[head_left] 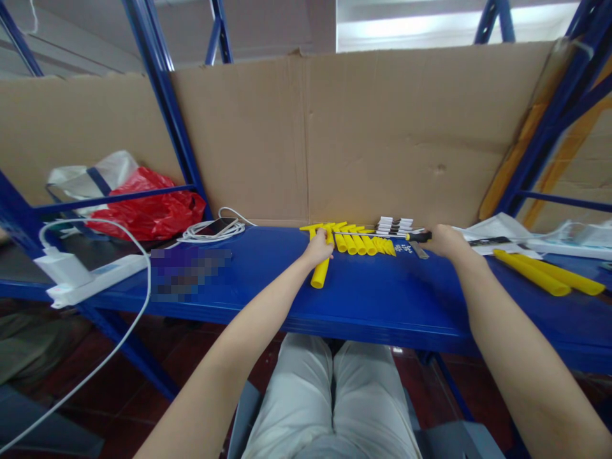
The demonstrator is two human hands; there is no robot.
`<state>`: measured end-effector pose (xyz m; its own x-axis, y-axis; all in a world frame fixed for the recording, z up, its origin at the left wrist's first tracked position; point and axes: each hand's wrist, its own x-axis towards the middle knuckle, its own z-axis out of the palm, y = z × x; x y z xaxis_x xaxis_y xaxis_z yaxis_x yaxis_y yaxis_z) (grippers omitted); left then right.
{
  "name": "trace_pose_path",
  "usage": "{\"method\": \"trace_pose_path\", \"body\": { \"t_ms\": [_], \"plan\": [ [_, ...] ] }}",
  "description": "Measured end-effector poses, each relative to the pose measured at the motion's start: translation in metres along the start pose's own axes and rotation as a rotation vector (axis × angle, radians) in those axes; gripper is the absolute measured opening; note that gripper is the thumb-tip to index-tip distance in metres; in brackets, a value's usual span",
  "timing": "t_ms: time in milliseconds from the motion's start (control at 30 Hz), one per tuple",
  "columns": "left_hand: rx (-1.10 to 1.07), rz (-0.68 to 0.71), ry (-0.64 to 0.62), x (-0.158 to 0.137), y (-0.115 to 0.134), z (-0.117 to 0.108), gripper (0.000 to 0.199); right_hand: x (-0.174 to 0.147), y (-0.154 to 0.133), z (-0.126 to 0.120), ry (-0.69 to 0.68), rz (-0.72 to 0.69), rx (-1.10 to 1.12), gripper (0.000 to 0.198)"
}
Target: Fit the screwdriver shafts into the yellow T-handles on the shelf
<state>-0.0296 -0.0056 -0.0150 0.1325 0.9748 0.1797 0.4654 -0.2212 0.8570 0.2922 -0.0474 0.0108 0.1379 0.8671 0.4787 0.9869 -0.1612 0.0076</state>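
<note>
My left hand [317,247] is closed around a yellow tube [320,275] standing out toward me over the blue tabletop [268,268]. In my right hand [444,240] is a screwdriver [419,236] with a black and yellow handle. Its long thin shaft points left, reaching across to the upper part of the tube in my left hand; whether the tip goes into it is hidden. Behind the shaft lies a row of yellow tubes [354,245], with several small yellow pieces [384,247] beside them. A small flat metal piece [419,250] rests below the screwdriver handle.
Black-and-white small parts [394,224] stand by the cardboard wall [382,127]. Two longer yellow tubes [540,274] lie at right. At left are a power strip [115,271] with a dangling cable, a phone [217,227], a coiled white cable [203,237] and a red bag [153,201].
</note>
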Motion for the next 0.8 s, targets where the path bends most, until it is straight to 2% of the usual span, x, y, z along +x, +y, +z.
{"method": "trace_pose_path", "body": {
  "t_ms": [167,267,500,800],
  "plan": [
    [0.008,0.013,-0.009,-0.003,0.003,0.001,0.036,-0.005,-0.004,-0.008,0.089,0.086,-0.031,0.022],
    [0.016,0.011,-0.013,-0.004,0.005,0.000,0.035,-0.008,-0.008,-0.013,0.089,0.112,-0.013,0.029],
    [-0.011,0.004,0.072,-0.005,0.006,-0.003,0.037,-0.005,-0.009,-0.017,-0.010,-0.007,0.051,0.034],
    [-0.034,0.039,0.071,-0.006,0.007,-0.003,0.033,-0.007,-0.003,-0.015,0.064,-0.071,0.014,0.021]
  ]
}}
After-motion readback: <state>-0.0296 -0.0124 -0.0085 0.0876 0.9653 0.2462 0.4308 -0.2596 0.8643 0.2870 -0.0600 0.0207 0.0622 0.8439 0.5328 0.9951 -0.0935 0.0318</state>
